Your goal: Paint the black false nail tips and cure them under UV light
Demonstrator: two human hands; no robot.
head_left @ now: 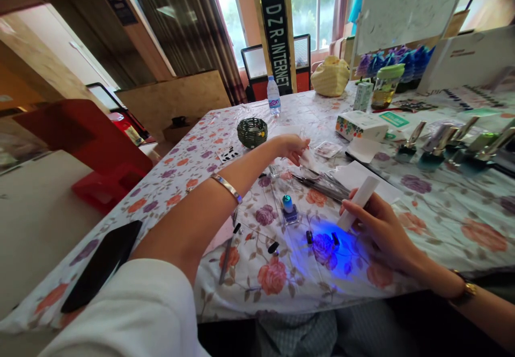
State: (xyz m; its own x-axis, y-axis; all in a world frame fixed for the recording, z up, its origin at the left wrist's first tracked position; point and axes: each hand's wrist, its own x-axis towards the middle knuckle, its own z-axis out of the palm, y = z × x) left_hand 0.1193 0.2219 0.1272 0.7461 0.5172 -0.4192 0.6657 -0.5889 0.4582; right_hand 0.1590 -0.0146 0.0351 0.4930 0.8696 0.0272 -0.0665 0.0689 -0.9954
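Note:
My right hand [374, 223] is closed round a white stick-shaped lamp [360, 201], which casts blue light on the flowered cloth. Two small black nail tips [309, 237] [335, 238] lie in that light. Stretched forward, my left hand [293, 148] has its fingers bent at a clear plastic packet [308, 162]. A small blue polish bottle [289, 210] stands between the hands. Two more black nail tips [273, 247] [237, 228] lie to the left, near a thin stick [226, 258].
Beyond my left hand are a dark woven basket [252, 133] and a water bottle [273, 97]. Tweezers-like tools [322, 186] and white paper [362, 179] lie mid-table. A tissue box [358, 125] and several polish bottles [442, 142] stand right. A black phone [102, 266] lies left.

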